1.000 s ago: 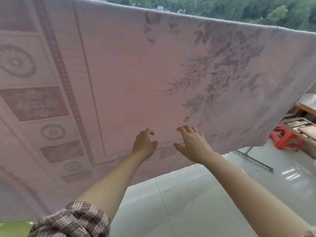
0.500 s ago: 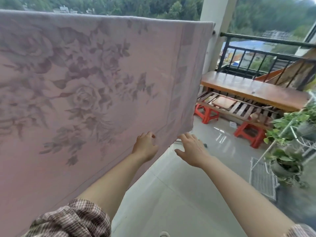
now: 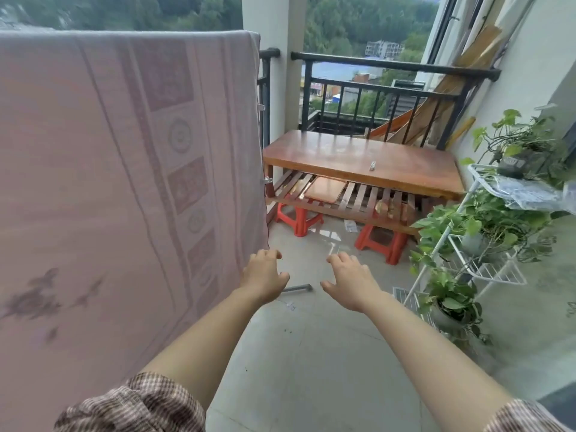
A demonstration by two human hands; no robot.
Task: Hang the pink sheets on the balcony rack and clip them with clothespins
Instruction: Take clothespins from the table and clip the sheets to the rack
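The pink patterned sheet hangs over the top of the rack and fills the left half of the view, its right edge running down near the middle. My left hand is held out by the sheet's lower right corner, fingers loosely curled and holding nothing; whether it touches the cloth is unclear. To its right, over the floor, my right hand hangs with relaxed fingers and is empty. A small pale object, possibly a clothespin, lies on the wooden table. A grey rack foot shows on the floor between my hands.
The low wooden table stands on red stools against the black balcony railing. A white wire plant stand with potted vines lines the right wall. A white pillar rises behind the sheet's edge. Grey tiled floor lies ahead.
The view has swung right along the sheet. Both hands, in front of the cloth earlier, are now at and past its right edge, and the table and plants have come into view.
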